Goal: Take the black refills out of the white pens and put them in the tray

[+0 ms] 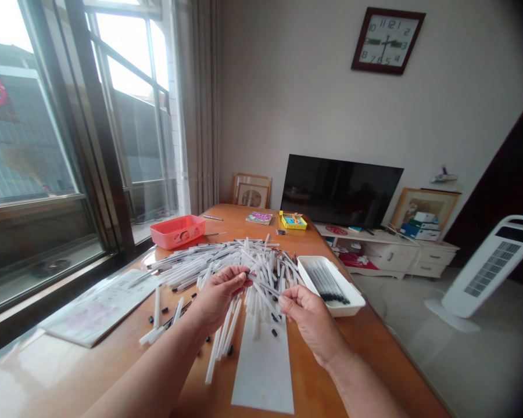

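Note:
Over the pile of pen parts, my left hand (226, 288) and my right hand (304, 306) are both closed in a pinch. Between them a slim translucent pen (265, 285) slants down to the right. My left fingertips grip its dark upper end, while the right thumb and fingers hold the lower end. Whether a refill sits inside the pen cannot be made out. White barrels and dark-tipped pieces (200, 264) lie heaped beyond and under the hands. Small black caps (274, 332) are scattered nearby. A white tray (353, 309) right of the pile holds a row of black-tipped pens (325, 278).
A white sheet (261, 377) lies under the pile's near side. At the left are a large booklet (100, 307) and a red plastic box (178, 232). Farther back sit a yellow box (293, 222) and a purple booklet (259, 217). The table's right edge drops to the floor.

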Demonstrator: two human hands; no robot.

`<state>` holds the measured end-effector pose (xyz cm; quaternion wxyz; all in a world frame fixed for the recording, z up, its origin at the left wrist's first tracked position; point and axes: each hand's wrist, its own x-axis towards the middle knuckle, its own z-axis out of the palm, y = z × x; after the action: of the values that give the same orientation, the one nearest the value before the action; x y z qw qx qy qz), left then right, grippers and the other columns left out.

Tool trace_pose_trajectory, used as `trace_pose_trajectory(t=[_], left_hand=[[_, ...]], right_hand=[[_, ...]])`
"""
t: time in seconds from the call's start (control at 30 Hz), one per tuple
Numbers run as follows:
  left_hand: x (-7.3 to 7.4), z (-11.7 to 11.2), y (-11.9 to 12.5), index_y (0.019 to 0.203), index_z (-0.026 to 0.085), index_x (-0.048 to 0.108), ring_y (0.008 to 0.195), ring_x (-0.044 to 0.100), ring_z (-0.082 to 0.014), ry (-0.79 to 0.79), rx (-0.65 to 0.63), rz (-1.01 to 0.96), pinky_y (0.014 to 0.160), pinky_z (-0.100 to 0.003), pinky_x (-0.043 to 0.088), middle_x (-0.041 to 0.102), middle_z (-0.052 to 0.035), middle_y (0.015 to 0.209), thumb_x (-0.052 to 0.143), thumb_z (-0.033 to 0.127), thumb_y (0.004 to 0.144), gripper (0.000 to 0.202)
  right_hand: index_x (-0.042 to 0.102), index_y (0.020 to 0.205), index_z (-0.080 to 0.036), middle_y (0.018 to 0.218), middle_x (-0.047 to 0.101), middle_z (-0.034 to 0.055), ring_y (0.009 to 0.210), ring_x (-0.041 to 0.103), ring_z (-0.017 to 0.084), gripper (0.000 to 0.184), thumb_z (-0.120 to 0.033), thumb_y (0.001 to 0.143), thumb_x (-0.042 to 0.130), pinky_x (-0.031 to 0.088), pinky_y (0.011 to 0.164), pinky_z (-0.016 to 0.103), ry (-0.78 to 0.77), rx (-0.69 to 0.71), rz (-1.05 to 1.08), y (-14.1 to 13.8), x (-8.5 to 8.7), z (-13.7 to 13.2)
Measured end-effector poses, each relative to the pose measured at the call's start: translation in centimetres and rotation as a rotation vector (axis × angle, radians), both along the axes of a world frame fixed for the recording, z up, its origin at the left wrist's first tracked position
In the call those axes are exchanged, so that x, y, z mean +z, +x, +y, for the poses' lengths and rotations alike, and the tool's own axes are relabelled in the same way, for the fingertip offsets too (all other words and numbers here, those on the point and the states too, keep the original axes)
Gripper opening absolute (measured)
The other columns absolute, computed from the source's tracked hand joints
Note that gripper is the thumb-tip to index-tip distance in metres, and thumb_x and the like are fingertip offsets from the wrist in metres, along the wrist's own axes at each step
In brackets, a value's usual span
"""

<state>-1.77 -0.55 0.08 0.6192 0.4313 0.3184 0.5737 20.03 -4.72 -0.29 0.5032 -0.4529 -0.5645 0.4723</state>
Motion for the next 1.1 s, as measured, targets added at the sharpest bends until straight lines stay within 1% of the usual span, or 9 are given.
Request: trace_pose_trajectory(t=[0.1, 0.23, 0.33, 0.57, 0.7, 0.83, 0.9, 1.0, 1.1], left_hand=[[0.2, -0.1, -0.1, 0.097, 0.017, 0.072, 0.09, 0.066, -0.0171, 0.013, -0.039, -0.014, 0.087, -0.028, 0.046, 0.073, -0.0076, 0.101, 0.08, 0.027, 0.077, 0.024], [0.7, -0.4, -0.3, 0.102, 0.018, 0.071, 0.091, 0.066, -0.0172, 0.004, -0.052, -0.014, 0.085, -0.028, 0.046, 0.072, -0.0084, 0.105, 0.077, 0.029, 0.08, 0.026], [0.9, -0.6, -0.1, 0.108, 0.019, 0.069, 0.088, 0.066, -0.0176, -0.035, -0.018, -0.027, 0.083, -0.029, 0.046, 0.072, -0.0075, 0.095, 0.073, 0.037, 0.083, 0.031], [0.4, -0.4, 0.0, 0.073, 0.016, 0.062, 0.063, 0.053, -0.0109, 0.025, 0.025, 0.09, 0.065, -0.024, 0.041, 0.063, -0.0016, 0.069, 0.072, 0.041, 0.084, 0.028], [0.9, -0.5, -0.3, 0.087, 0.016, 0.07, 0.077, 0.059, -0.0141, 0.034, -0.028, 0.102, 0.074, -0.026, 0.043, 0.068, -0.0051, 0.085, 0.075, 0.035, 0.081, 0.02], [1.2, -0.8, -0.3, 0.11, 0.022, 0.07, 0.096, 0.061, -0.0189, 0.012, -0.062, 0.081, 0.084, -0.03, 0.045, 0.068, -0.0071, 0.11, 0.073, 0.035, 0.083, 0.03], [0.9, -0.8, -0.2, 0.104, 0.023, 0.07, 0.09, 0.061, -0.0182, -0.015, -0.009, 0.115, 0.079, -0.029, 0.044, 0.069, -0.0052, 0.099, 0.07, 0.042, 0.084, 0.028], [0.4, -0.6, -0.2, 0.081, 0.019, 0.067, 0.07, 0.055, -0.0134, 0.004, 0.042, 0.203, 0.068, -0.026, 0.04, 0.064, -0.0015, 0.076, 0.068, 0.049, 0.084, 0.03], [0.4, -0.4, -0.2, 0.075, 0.018, 0.067, 0.067, 0.052, -0.0124, 0.05, 0.014, 0.235, 0.067, -0.026, 0.039, 0.063, -0.0012, 0.073, 0.069, 0.047, 0.084, 0.031]], right_hand=[[0.063, 0.077, -0.016, 0.066, 0.061, 0.0007, 0.063, 0.049, 0.013, 0.04, -0.054, 0.089, 0.061, 0.039, 0.065, 0.027, -0.046, 0.006, -0.028, 0.0, 0.1, 0.0], [0.067, 0.081, -0.014, 0.061, 0.06, 0.0014, 0.06, 0.049, 0.013, 0.05, -0.062, 0.091, 0.055, 0.038, 0.061, 0.027, -0.074, 0.008, -0.05, -0.1, -0.1, 0.0], [0.067, 0.08, -0.015, 0.062, 0.06, 0.0015, 0.061, 0.05, 0.013, 0.051, -0.063, 0.091, 0.054, 0.038, 0.062, 0.027, -0.037, -0.004, -0.063, -0.1, -0.2, 0.0], [0.066, 0.081, -0.016, 0.06, 0.058, -0.0002, 0.058, 0.048, 0.013, 0.051, -0.064, 0.09, 0.053, 0.038, 0.059, 0.026, -0.031, 0.007, -0.087, -0.3, -0.6, 0.1], [0.065, 0.079, -0.016, 0.056, 0.057, -0.0006, 0.056, 0.047, 0.012, 0.053, -0.066, 0.091, 0.05, 0.037, 0.057, 0.026, -0.058, -0.005, -0.06, -0.2, -0.6, 0.0], [0.065, 0.078, -0.016, 0.055, 0.056, -0.0004, 0.055, 0.047, 0.012, 0.055, -0.067, 0.091, 0.05, 0.037, 0.056, 0.026, -0.059, -0.024, -0.05, -0.2, -0.5, 0.0], [0.065, 0.078, -0.016, 0.054, 0.056, -0.0005, 0.054, 0.047, 0.012, 0.055, -0.068, 0.09, 0.05, 0.037, 0.056, 0.026, -0.058, -0.025, -0.054, -0.3, -0.6, 0.1], [0.065, 0.078, -0.016, 0.053, 0.056, -0.0003, 0.054, 0.048, 0.013, 0.056, -0.069, 0.089, 0.049, 0.037, 0.056, 0.026, -0.048, -0.019, -0.071, -0.4, -0.7, 0.1], [0.065, 0.077, -0.017, 0.053, 0.056, 0.0, 0.054, 0.049, 0.014, 0.058, -0.071, 0.088, 0.049, 0.038, 0.057, 0.027, -0.028, -0.03, -0.094, -0.3, -0.8, 0.1]])
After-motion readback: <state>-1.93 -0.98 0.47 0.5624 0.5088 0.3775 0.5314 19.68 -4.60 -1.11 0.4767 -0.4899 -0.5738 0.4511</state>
